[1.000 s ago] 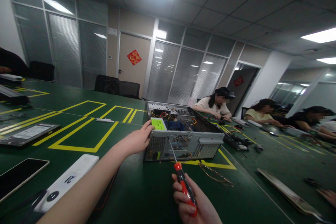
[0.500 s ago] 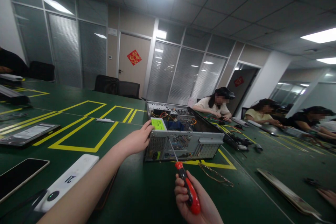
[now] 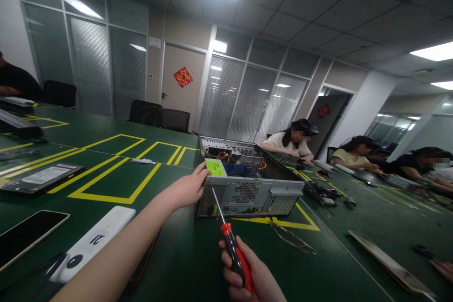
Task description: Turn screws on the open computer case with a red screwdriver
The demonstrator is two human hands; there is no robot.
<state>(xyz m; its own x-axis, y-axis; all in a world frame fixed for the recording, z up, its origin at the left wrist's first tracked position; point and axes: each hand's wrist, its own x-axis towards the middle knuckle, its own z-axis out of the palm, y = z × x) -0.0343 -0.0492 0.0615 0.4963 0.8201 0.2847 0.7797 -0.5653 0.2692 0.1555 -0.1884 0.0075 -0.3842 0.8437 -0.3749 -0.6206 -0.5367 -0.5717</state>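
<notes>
An opened metal computer case (image 3: 255, 193) lies on the green table, its perforated back panel facing me. In its near left corner sits a power supply with a bright green label (image 3: 214, 168). My left hand (image 3: 189, 186) grips that corner, fingers over the edge of the label and the rest of the hand against the case's left side. My right hand (image 3: 249, 271) is closed around the handle of a red and black screwdriver (image 3: 233, 247). The shaft points up and left, its tip in front of the grille below the label. Whether the tip touches the panel I cannot tell.
Eyeglasses (image 3: 292, 237) lie just right of the case's front. To the left are a phone (image 3: 30, 236), a white device marked 21 (image 3: 95, 240) and a hard drive (image 3: 42, 177). Dark cables (image 3: 323, 193) lie to the right. Several people sit around the table.
My right hand and the screwdriver have moved left and slightly down, so the tip has shifted from the panel's middle-left to the grille under the label. My left hand stays on the corner.
</notes>
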